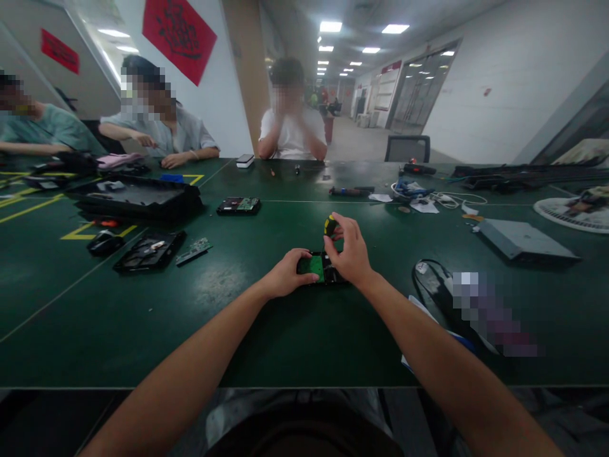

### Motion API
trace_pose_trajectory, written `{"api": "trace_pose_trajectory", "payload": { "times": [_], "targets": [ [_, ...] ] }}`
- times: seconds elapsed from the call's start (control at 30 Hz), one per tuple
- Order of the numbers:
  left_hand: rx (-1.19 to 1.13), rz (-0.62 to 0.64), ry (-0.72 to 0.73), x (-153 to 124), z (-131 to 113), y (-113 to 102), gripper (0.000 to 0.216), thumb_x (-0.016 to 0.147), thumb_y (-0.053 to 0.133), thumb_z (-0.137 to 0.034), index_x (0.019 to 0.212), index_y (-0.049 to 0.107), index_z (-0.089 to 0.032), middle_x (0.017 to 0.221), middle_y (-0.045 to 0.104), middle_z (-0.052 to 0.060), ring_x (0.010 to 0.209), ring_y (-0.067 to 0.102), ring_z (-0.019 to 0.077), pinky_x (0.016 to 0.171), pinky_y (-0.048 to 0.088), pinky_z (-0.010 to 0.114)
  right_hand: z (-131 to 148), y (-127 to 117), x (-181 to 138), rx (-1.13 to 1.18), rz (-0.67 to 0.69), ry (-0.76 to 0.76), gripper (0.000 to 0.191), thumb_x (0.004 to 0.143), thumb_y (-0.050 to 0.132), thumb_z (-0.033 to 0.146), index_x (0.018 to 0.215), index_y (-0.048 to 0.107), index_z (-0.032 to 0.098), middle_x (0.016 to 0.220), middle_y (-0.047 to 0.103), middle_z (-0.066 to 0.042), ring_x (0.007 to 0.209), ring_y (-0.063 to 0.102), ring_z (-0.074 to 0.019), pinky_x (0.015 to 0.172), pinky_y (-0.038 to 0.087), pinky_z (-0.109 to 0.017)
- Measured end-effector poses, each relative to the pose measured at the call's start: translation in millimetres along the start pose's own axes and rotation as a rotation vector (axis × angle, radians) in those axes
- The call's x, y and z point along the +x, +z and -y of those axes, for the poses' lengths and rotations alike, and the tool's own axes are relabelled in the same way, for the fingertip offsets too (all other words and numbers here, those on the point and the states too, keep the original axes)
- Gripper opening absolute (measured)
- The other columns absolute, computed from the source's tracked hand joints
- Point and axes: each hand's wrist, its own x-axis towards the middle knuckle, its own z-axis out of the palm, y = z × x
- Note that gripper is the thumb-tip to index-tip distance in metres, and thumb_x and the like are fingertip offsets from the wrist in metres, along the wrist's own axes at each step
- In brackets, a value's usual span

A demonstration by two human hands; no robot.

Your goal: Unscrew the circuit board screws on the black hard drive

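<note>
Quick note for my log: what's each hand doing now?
Left hand: holding the green-board device.
Right hand: closed on a yellow-and-black screwdriver.

Green-boarded device (318, 264) partly hidden by the hands (349, 251), white grille (560, 218) cropped at right.

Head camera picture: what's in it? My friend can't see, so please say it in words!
A person's left hand holds a black device with a green circuit board on a green table, while the right hand pinches a yellow-and-black tool over it. Electronic parts lie around, and three other people sit beyond.
</note>
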Motion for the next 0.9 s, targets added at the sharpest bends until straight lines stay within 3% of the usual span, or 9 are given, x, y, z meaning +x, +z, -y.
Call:
{"api": "trace_pose_trajectory", "payload": {
  "times": [0.27,0.43,0.6,0.9],
  "targets": [
    [0.004,-0.018,-0.003,-1.5,-2.1,-0.6,0.063,0.077,0.08,-0.046,0.13,0.057,-0.021,0.14,0.056,0.012,0.129,0.055,0.0306,0.112,0.043,0.048,-0.3,-0.1,0.4,-0.03,-0.011,0.005,0.06,0.094,0.057,0.021,0.15,0.035,0.03,0.133,0.052,-0.013,0.099,0.064,-0.025,0.089,0.062,-0.049],
    [0.016,-0.014,0.012,-1.1,0.0,-0.3,0.062,0.078,0.08,-0.045,0.13,0.056,-0.02,0.14,0.055,0.013,0.131,0.053,0.0303,0.113,0.042,0.048,-2.7,1.0,-0.2,-0.044,-0.048,0.005,0.059,0.092,0.063,0.026,0.147,0.039,0.028,0.129,0.052,-0.013,0.093,0.064,-0.0238,0.077,0.063,-0.045],
    [0.021,-0.012,-0.002,-1.4,-2.2,-1.6,0.061,0.077,0.08,-0.045,0.128,0.057,-0.021,0.141,0.055,0.013,0.13,0.053,0.0302,0.114,0.041,0.048,-2.8,-0.4,0.2,-0.022,-0.015,0.003,0.061,0.094,0.058,0.022,0.15,0.037,0.03,0.134,0.052,-0.013,0.101,0.065,-0.0268,0.089,0.061,-0.052],
    [0.016,-0.006,-0.013,-1.1,-2.6,-2.1,0.062,0.077,0.081,-0.045,0.129,0.057,-0.022,0.14,0.055,0.012,0.13,0.053,0.0301,0.113,0.041,0.049,-2.2,1.1,0.4,-0.003,-0.004,-0.002,0.062,0.095,0.06,0.026,0.152,0.035,0.032,0.136,0.053,-0.013,0.095,0.068,-0.0235,0.091,0.061,-0.05]
  ]
}}
